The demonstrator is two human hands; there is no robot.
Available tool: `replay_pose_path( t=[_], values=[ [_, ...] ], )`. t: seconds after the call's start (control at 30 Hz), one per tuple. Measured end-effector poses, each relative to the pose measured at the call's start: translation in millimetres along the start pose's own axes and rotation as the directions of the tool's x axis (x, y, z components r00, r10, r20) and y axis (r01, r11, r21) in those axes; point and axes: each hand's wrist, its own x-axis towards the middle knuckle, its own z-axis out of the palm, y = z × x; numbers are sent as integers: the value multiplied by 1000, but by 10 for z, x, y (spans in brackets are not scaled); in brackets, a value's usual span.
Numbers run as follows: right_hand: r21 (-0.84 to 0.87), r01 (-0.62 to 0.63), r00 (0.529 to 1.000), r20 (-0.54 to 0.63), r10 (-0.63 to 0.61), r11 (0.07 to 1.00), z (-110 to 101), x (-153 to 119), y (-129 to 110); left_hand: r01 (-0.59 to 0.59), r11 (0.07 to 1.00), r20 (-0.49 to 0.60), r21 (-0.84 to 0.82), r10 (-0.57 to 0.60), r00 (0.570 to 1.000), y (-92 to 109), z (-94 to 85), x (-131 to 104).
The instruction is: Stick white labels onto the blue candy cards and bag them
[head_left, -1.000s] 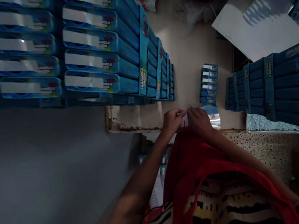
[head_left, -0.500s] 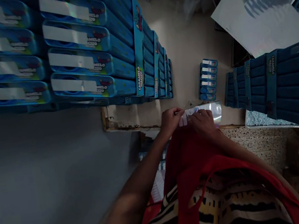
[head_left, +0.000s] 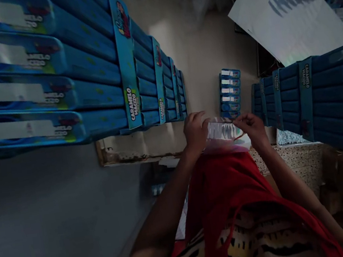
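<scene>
A shiny sticker sheet [head_left: 222,131] is held in front of the red apron, at the table's near edge. My left hand [head_left: 195,132] is closed on the sheet's left end, its fingertips partly hidden. At the upper right corner my right hand [head_left: 252,128] pinches the sheet between thumb and fingers. Just beyond the sheet lies a short row of blue candy boxes [head_left: 229,86]. White strips cover the ends of several of these boxes, while the nearest ones show bare round blue marks.
Tall stacked blue candy boxes [head_left: 95,79] fill the left, many with white strips. More banded blue boxes [head_left: 329,95] stand at right, above a tray of small pale pieces [head_left: 290,137]. A large white sheet [head_left: 291,18] lies at the back right. The table's worn edge [head_left: 137,156] faces me.
My right hand has moved right, off the middle of the sheet to its right corner. The sheet has turned to face me more. My view has shifted slightly, and the left stack looks nearer.
</scene>
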Motion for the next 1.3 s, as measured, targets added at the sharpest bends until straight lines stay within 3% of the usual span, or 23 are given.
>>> replay_pose_path(
  t=[0.07, 0.13, 0.17, 0.23, 0.43, 0.63, 0.83, 1.2, 1.3],
  values=[
    [42, -37, 999, 5, 37, 998, 12, 73, -6, 147, 921, 161, -361, -93, 983, 136, -32, -45],
    [68, -69, 998, -1, 70, 995, 33, 102, -7, 314, 700, 371, -641, -75, 926, 250, -26, -75],
    [76, -82, 997, -4, 83, 994, 42, 110, -8, 364, 601, 422, -712, -50, 905, 293, -5, -83],
    [84, -101, 995, -10, 102, 991, 51, 130, -5, 383, 521, 412, -763, -65, 909, 349, 65, -86],
    [-14, -106, 993, -47, 106, 994, 12, 276, 120, 306, 580, 130, -755, -325, 937, 390, 344, -43],
    [-306, -45, 981, -192, -16, 951, 29, 509, 300, 164, 793, -80, -587, -258, 963, 405, 408, 109],
    [-506, -20, 967, -228, -111, 862, 56, 714, 418, 104, 842, -106, -529, -187, 977, 310, 454, 284],
    [-485, -78, 968, -245, -49, 871, 85, 813, 531, 155, 828, -94, -539, -242, 966, 258, 475, 314],
    [-497, -108, 965, -260, -29, 861, 36, 896, 564, 221, 796, -30, -564, -287, 957, 210, 533, 375]
  ],
)
